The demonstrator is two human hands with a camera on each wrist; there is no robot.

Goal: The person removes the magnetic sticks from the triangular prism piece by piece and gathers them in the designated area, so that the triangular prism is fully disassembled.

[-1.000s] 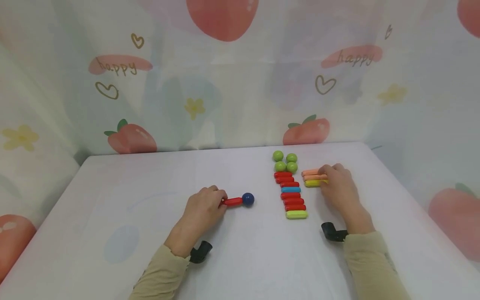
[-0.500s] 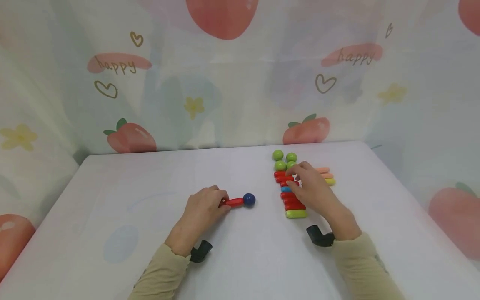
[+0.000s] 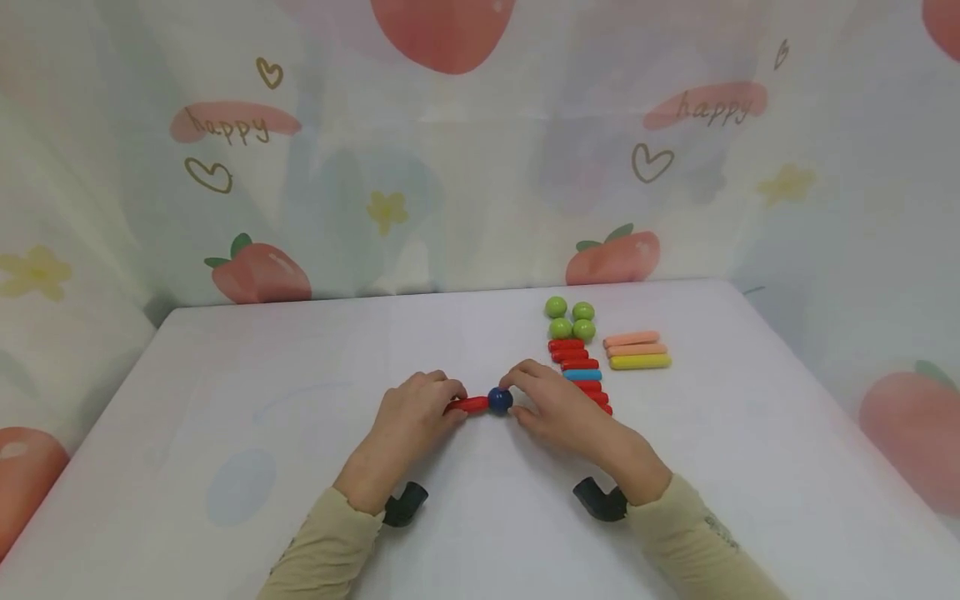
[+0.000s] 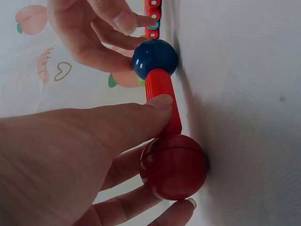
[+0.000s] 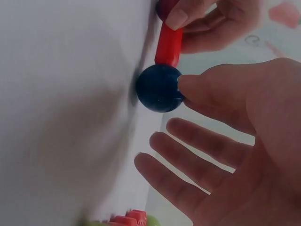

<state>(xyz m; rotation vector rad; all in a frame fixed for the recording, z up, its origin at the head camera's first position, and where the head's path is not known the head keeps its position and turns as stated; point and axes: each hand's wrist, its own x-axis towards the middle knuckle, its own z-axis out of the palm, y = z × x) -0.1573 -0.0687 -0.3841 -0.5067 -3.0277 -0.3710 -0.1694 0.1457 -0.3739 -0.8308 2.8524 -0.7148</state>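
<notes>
In the head view my left hand (image 3: 412, 425) pinches a red rod (image 3: 471, 405) between thumb and fingers, low over the white table. A blue ball (image 3: 499, 400) is on the rod's right end. The left wrist view shows a dark red ball (image 4: 174, 169) at the other end, beside my left fingers; the hand hides it from the head camera. My right hand (image 3: 562, 417) is at the blue ball, thumb and forefinger spread on either side of it. In the left wrist view its thumb stands apart from the ball. Its other fingers are loosely extended.
Several green balls (image 3: 560, 328) sit at the back, right of centre. In front of them runs a column of red rods (image 3: 576, 364) with a blue rod (image 3: 582, 375) among them, partly behind my right hand. Two peach rods (image 3: 636, 350) and a yellow rod (image 3: 640, 362) lie farther right.
My right hand has moved left from the peach and yellow rods, across the red column, to the blue ball. The left hand keeps its hold on the red rod, nearly still.
</notes>
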